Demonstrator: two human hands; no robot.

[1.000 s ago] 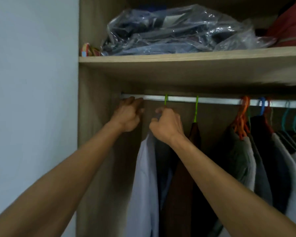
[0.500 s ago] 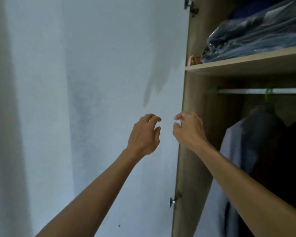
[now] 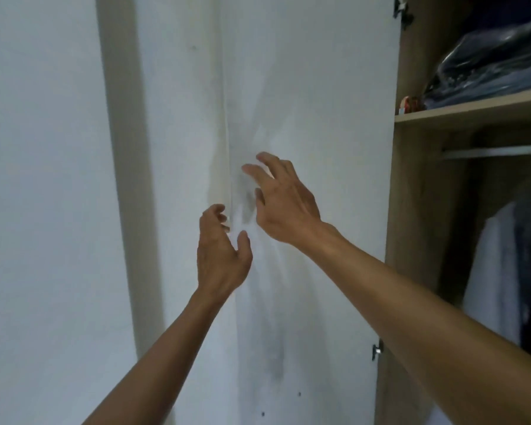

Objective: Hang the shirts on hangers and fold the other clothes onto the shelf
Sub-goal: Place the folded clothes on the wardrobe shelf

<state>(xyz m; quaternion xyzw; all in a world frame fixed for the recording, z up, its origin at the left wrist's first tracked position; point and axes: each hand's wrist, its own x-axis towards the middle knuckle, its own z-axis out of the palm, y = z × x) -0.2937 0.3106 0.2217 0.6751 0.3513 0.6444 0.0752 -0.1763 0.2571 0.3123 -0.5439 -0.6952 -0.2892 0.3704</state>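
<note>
Both hands have swung left off the wardrobe rail since a second ago; left hand (image 3: 219, 256) and right hand (image 3: 284, 204) now hover before the white door (image 3: 319, 118), each grip loosely open, holding nothing; white shirt (image 3: 494, 289) hangs below the rail (image 3: 491, 152); bagged clothes (image 3: 491, 69) sit on the shelf (image 3: 472, 110).

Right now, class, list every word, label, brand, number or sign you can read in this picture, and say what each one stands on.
None can be read.
The small red and white object on the shelf carries a pattern, too blurred to tell whether it is lettering.
The plastic bag of clothes shows only glare.
The white door is blank.
</note>
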